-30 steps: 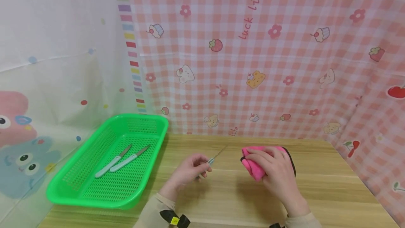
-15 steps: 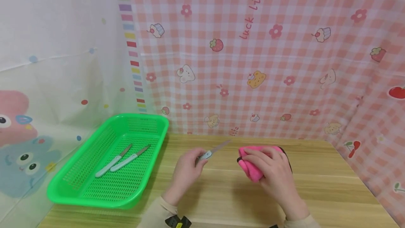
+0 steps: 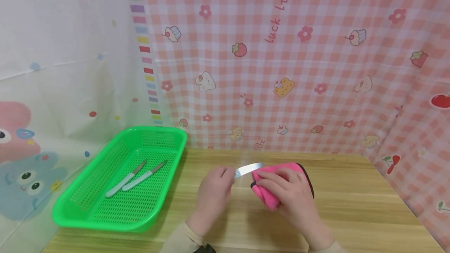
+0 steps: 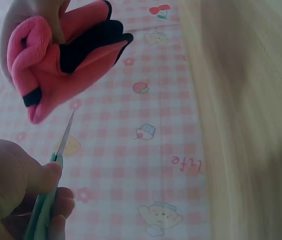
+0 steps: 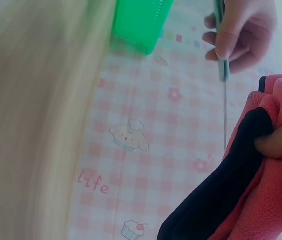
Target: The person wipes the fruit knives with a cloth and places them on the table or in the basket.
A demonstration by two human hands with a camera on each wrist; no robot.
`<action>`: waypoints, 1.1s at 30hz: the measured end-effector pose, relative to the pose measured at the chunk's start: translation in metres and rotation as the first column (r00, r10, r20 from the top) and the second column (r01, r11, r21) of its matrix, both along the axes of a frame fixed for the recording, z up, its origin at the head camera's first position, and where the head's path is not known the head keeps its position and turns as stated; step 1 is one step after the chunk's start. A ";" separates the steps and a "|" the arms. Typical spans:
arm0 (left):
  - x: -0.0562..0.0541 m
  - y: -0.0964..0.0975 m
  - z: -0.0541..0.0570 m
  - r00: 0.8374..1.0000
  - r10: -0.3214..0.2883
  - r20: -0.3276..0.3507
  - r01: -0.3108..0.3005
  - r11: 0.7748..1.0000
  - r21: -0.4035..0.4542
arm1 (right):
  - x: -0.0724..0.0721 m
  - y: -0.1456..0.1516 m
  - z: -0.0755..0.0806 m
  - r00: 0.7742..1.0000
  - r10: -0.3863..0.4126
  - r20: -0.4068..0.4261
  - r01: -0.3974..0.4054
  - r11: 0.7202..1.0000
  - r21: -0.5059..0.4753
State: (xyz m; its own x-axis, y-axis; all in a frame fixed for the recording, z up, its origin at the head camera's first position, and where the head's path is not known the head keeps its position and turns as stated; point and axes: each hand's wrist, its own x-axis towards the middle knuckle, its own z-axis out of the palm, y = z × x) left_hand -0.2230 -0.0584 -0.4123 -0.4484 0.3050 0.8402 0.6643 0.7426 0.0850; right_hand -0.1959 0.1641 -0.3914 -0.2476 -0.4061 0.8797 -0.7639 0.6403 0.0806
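My left hand (image 3: 215,194) grips a small knife by its pale blue-green handle (image 4: 44,205), fingers curled round it. The knife's blade (image 3: 250,168) points right, its tip close to the cloth in the head view. My right hand (image 3: 293,192) holds a folded pink cloth with black edging (image 3: 268,200), bunched between thumb and fingers. In the right wrist view the thumb presses on the black band of the cloth (image 5: 236,160). Two more knives with pale blue handles (image 3: 135,180) lie side by side in the green basket (image 3: 66,210).
The green basket stands on the left of the wooden table (image 3: 365,206). A pink checked curtain (image 3: 260,69) hangs behind the table, and a white patterned sheet (image 3: 70,89) hangs on the left.
The left hand has turned the knife so its blade's flat face shows, and moved slightly right. The right hand has brought the cloth left, closer to the blade.
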 end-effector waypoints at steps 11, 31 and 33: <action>0.010 0.009 0.001 1.000 0.000 0.002 0.000 0.999 -0.054 | -0.003 -0.009 -0.009 0.998 -0.019 -0.053 0.022 0.998 0.058; 0.004 0.012 -0.010 0.993 -0.099 -0.072 0.099 0.995 -0.001 | -0.007 -0.001 -0.017 0.996 -0.091 0.023 0.090 0.995 0.041; 0.003 0.012 -0.010 0.992 -0.100 -0.072 0.100 0.995 0.002 | -0.008 0.004 -0.017 0.993 -0.107 0.040 0.106 0.994 0.037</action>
